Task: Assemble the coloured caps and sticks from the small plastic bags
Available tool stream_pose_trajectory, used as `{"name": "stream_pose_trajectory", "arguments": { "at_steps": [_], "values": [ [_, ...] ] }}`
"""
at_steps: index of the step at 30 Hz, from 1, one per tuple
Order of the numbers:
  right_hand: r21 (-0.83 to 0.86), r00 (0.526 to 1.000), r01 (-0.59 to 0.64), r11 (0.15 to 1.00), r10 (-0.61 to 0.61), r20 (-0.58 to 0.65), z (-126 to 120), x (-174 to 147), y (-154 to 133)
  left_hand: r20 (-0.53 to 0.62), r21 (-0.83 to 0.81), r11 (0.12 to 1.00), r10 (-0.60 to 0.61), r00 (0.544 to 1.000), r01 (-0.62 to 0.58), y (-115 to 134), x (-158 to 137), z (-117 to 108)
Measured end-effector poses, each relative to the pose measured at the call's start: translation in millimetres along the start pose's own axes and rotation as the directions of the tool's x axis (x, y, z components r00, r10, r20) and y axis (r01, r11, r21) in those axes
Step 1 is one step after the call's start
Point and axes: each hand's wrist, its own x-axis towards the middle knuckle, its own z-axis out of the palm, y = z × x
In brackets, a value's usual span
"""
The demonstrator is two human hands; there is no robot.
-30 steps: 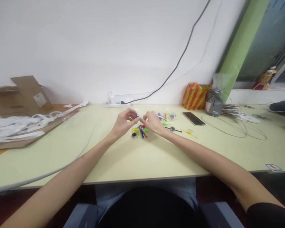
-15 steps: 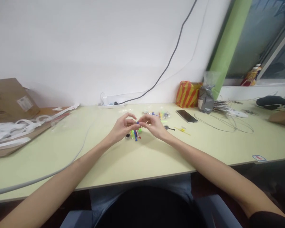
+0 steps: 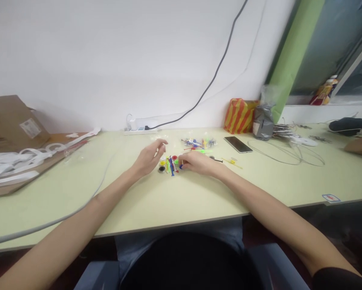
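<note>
My right hand is low over the table with its fingertips closed around a small blue piece, mostly hidden by the fingers. Just left of it lies a bunch of coloured plastic sticks, blue, green, white and red. Small round pieces sit around them: a black one, a yellow one and a red one. My left hand hovers left of this bunch, holding nothing, thumb and fingers apart.
Clear bags of coloured parts lie behind my hands. A phone, a yellow stick piece and a striped bag are to the right. Left are a cardboard box, white strips and a grey cable.
My hands have parted. The left moved back to the left and let go, while the right came down to the table beside the sticks with the blue piece.
</note>
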Motion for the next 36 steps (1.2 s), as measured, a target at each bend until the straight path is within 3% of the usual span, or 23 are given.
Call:
{"name": "stream_pose_trajectory", "arguments": {
  "at_steps": [4,7,11,15,19,23,25,28,31,34,36],
  "values": [
    [0.032,0.998,-0.059,0.998,0.059,-0.012,-2.0,1.4,-1.3,-0.012,0.016,0.999,0.030,0.999,-0.030,4.0,1.1,2.0],
    [-0.094,0.980,-0.170,0.981,0.158,-0.125,-13.5,-0.1,7.6,-0.027,0.029,0.999,0.024,0.999,-0.023,2.0,0.5,-0.4],
    [-0.251,0.920,-0.345,0.905,0.274,-0.279,-34.0,-6.6,31.8,-0.006,0.029,0.999,0.025,1.000,-0.025,-0.4,-1.0,-2.6],
    [-0.347,0.902,-0.428,0.834,0.373,-0.217,-36.5,-12.0,53.4,0.062,0.015,0.999,0.045,0.997,-0.047,2.2,-2.0,-0.6],
    [-0.367,0.907,-0.420,0.830,0.394,-0.145,-24.1,-9.4,64.6,0.124,-0.011,0.998,0.056,0.991,-0.055,4.9,-2.4,1.2],
    [-0.343,0.909,-0.414,0.843,0.366,-0.198,-23.7,-6.8,63.9,0.136,-0.016,0.998,0.067,0.988,-0.066,6.0,-3.6,2.4],
    [-0.235,0.917,-0.359,0.903,0.294,-0.271,-26.2,-6.3,54.8,0.131,-0.014,0.997,0.080,0.988,-0.079,9.7,-4.6,4.2],
    [0.069,0.917,-0.084,0.994,0.105,-0.384,-23.0,-2.4,28.2,0.099,-0.020,0.994,0.107,0.989,-0.106,20.9,-6.7,10.0],
    [0.320,0.878,0.139,0.937,0.033,-0.477,-9.3,5.3,-4.6,0.072,-0.013,0.993,0.121,0.990,-0.120,32.3,-8.8,16.8],
    [0.453,0.868,0.194,0.870,0.063,-0.493,3.7,10.5,-27.7,0.026,0.020,0.995,0.101,0.995,-0.101,37.5,-10.8,19.7],
    [0.564,0.895,0.200,0.801,0.086,-0.438,6.0,10.4,-33.1,0.018,0.023,0.995,0.100,0.995,-0.100,39.2,-12.1,18.3]
  ]
}}
